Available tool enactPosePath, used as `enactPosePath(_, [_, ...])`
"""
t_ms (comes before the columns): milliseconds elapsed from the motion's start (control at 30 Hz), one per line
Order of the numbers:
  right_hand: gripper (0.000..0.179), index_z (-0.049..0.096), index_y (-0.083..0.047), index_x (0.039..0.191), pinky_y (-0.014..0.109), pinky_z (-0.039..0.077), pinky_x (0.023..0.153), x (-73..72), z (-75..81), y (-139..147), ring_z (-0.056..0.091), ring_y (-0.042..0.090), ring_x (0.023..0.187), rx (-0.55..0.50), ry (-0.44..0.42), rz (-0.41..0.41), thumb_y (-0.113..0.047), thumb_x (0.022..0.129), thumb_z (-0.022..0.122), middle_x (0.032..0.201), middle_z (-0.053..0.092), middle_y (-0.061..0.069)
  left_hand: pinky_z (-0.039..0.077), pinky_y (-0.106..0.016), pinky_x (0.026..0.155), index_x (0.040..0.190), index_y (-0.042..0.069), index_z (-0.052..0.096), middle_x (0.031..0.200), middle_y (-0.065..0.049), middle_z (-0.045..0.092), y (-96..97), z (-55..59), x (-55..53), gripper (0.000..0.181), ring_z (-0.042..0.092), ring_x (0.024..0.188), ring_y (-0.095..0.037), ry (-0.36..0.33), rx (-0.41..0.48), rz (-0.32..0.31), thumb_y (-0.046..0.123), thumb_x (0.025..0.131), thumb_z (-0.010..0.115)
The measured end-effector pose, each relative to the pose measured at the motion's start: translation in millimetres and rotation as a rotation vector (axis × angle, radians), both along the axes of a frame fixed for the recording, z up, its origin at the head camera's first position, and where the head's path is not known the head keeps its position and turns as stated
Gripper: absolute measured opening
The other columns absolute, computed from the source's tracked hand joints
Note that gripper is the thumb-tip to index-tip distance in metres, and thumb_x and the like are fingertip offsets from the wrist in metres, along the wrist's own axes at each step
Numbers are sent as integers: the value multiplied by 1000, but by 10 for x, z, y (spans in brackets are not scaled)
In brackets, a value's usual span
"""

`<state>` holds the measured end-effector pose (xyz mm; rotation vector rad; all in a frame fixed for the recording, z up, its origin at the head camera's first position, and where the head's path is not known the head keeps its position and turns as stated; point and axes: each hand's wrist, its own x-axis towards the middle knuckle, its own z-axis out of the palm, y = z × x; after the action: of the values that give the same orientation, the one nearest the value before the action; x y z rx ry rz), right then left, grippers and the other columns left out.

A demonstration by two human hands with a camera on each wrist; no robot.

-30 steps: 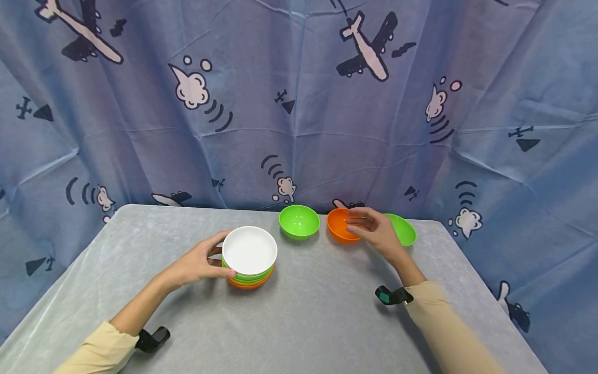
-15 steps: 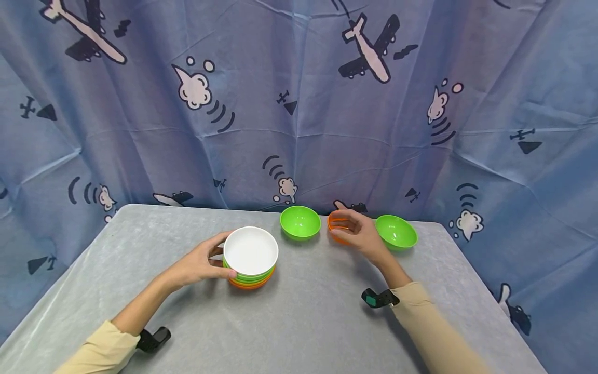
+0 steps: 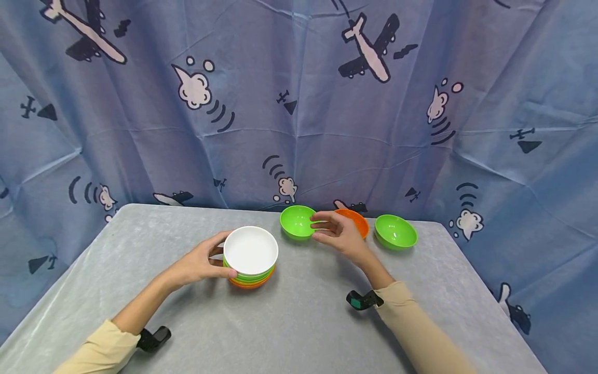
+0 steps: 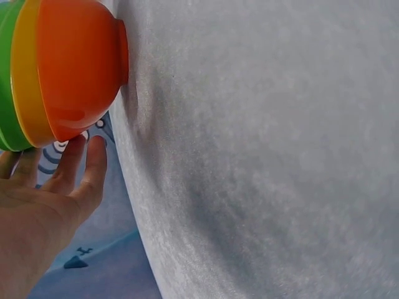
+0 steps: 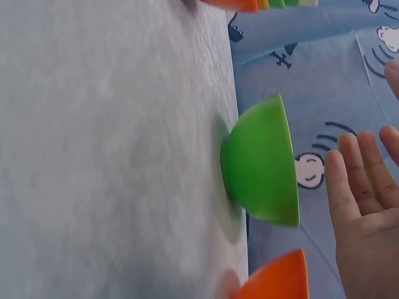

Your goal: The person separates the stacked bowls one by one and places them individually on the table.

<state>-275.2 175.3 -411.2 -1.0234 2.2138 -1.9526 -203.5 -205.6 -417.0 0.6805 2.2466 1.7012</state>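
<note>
A stack of nested bowls [image 3: 250, 279] stands on the table left of centre, with a white bowl [image 3: 250, 251] on top, green and yellow ones below and an orange bowl [image 4: 81, 68] at the bottom. My left hand [image 3: 201, 264] holds the stack's left side, thumb at the front and fingers behind. My right hand [image 3: 343, 234] hovers above the table with its fingers spread and nothing in them. Its fingertips overlap the right rim of a green bowl [image 3: 295, 222] in the head view. Behind the hand, an orange bowl [image 3: 358, 222] is partly hidden.
Another green bowl [image 3: 395, 232] stands at the right end of the back row. The table [image 3: 299, 322] has a pale grey cover. A blue curtain [image 3: 299, 104] with printed airplanes hangs right behind its far edge.
My right hand has moved left, from over the orange bowl to the edge of the left green bowl. The right green bowl is now uncovered. My left hand and the stack stay put.
</note>
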Motion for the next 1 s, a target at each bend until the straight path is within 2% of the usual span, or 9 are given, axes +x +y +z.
enactPosePath(133, [44,59,10,129,39,52,96,26,-2,-123,54,57,116,-17,-15,22,12,88,73,129,55,36,49,-47,100,158,7,33,154,-18,38,0,2,5,93,44,135,-43,1,2,1,16,82,87])
enactPosePath(400, [48,58,9,131,43,51,97,85,11,-341,56,51,118,-30,-50,66,11,86,75,133,53,34,49,-47,100,158,8,33,154,-18,38,5,6,5,93,43,135,-43,1,6,-5,18,83,87])
enactPosePath(667, [55,54,10,135,51,47,101,114,-37,-488,50,57,121,-40,-68,130,10,85,77,136,49,36,48,-47,101,157,8,34,154,-17,38,8,4,5,92,42,136,-43,2,12,-8,17,83,87])
enactPosePath(833, [65,48,12,139,51,45,103,163,-48,-559,52,48,124,-6,-63,154,7,83,81,138,52,27,49,-47,100,157,6,34,153,-18,39,-4,-12,-8,92,44,135,-43,15,8,-8,16,83,87])
enactPosePath(1000, [79,44,6,146,49,43,106,214,-57,-635,48,47,130,30,-60,199,-5,82,87,143,51,19,49,-47,100,157,6,34,153,-18,39,-8,-18,-11,91,44,135,-43,17,14,-9,16,83,87])
